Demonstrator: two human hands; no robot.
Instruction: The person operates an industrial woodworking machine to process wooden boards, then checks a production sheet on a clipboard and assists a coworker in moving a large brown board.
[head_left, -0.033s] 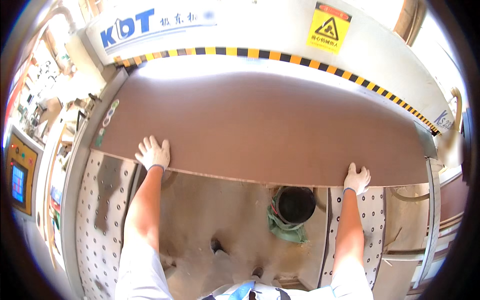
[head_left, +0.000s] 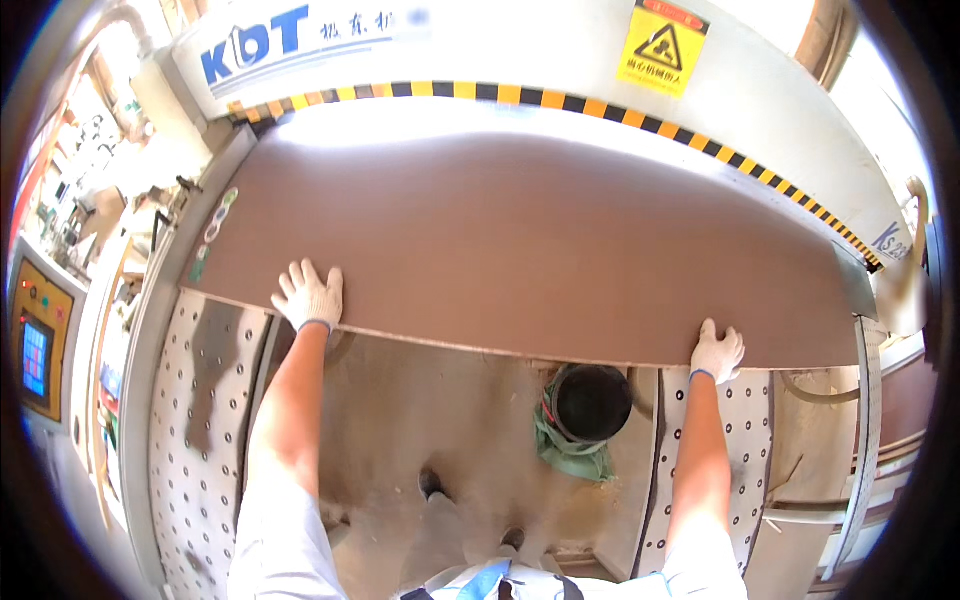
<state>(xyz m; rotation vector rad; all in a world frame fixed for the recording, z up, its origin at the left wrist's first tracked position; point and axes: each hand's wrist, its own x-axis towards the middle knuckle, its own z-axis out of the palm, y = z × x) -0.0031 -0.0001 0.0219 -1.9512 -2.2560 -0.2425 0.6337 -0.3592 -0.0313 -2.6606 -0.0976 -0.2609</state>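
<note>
— Your left hand (head_left: 308,296), in a white work glove, lies flat on top of the brown board panel (head_left: 520,240), fingers spread apart, just inside its near edge.

— And my right?

— Your right hand (head_left: 717,352), gloved too, sits on the same near edge, far toward the right corner. Its fingers rest on top, close together. I cannot tell whether the thumb hooks underneath, so I cannot call it clamped.

— Where does the panel lie?

— It lies flat and wide across the perforated metal bench (head_left: 205,420). Its far edge lies close under the yellow-and-black hazard stripe (head_left: 600,108) of the white machine housing (head_left: 480,50). Its near edge bridges the open gap in front of you.

— Has anything shifted?

— Nothing that I can make out. Both hands and the panel sit where the earlier picture has them, so the panel looks at rest under your palms, not sliding.

— What is below it?

— A black bucket (head_left: 592,402) with a green liner (head_left: 570,455) stands on the dusty floor (head_left: 440,420) in the gap, partly under the near edge and left of your right forearm. A control panel with a small screen (head_left: 35,358) stands well off to your left.
</note>
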